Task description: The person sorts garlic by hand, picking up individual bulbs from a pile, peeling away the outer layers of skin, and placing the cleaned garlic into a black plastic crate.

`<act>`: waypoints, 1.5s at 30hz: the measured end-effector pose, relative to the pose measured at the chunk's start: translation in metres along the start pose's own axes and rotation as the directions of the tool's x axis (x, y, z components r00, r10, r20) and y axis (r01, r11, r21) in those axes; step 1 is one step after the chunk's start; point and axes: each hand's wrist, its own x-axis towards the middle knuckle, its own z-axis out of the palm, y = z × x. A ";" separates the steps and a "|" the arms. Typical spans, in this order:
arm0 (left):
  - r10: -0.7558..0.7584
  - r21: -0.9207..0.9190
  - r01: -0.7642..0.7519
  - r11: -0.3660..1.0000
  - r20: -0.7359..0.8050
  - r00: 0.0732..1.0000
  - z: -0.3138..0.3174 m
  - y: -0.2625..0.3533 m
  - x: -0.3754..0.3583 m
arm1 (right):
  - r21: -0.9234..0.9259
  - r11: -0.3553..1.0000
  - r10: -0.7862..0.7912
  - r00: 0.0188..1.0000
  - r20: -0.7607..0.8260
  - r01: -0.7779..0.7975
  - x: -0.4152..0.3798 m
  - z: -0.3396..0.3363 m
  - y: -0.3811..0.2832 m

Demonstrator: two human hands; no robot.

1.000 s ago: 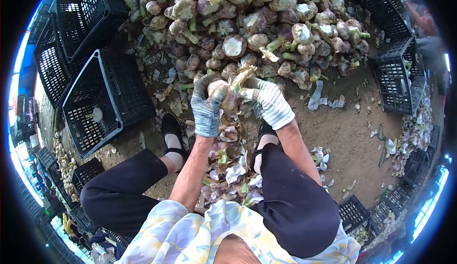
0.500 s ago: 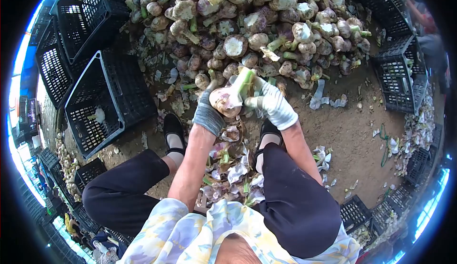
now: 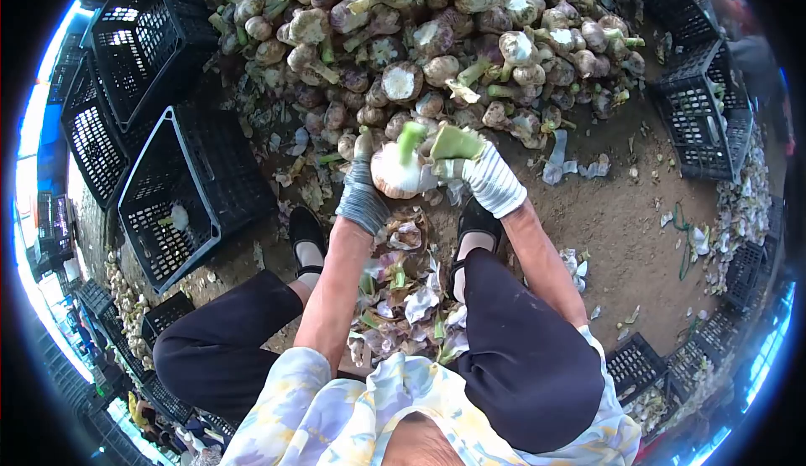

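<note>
A garlic bulb (image 3: pixel 395 174), pale with a short green stem pointing up, sits in front of me between my hands. My left hand (image 3: pixel 364 191), in a grey knit glove, is closed around the bulb's left side, its thumb pointing up. Close to the bulb's right side is my right hand (image 3: pixel 489 179), in a white striped glove with greenish fingertips. Its fingers are closed on a broad pale-green piece of garlic skin (image 3: pixel 456 142) beside the stem. Loose peelings (image 3: pixel 411 298) lie on the ground between my feet.
A large heap of garlic (image 3: pixel 403 82) lies ahead. Black plastic crates (image 3: pixel 195 197) stand at the left, and another crate (image 3: pixel 703 117) at the right. More peelings (image 3: pixel 732 214) are piled along the right edge. A green cord (image 3: pixel 684 248) lies on the dirt floor.
The garlic bulb has turned more upright and shows a whiter side. My right hand has drawn slightly away from the stem, and the pale-green skin now shows clearly in it.
</note>
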 end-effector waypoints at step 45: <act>-0.008 -0.140 0.044 0.989 0.249 0.969 -0.002 0.014 -0.008 | -0.884 0.245 -0.318 0.894 0.315 0.398 -0.009 0.024 -0.036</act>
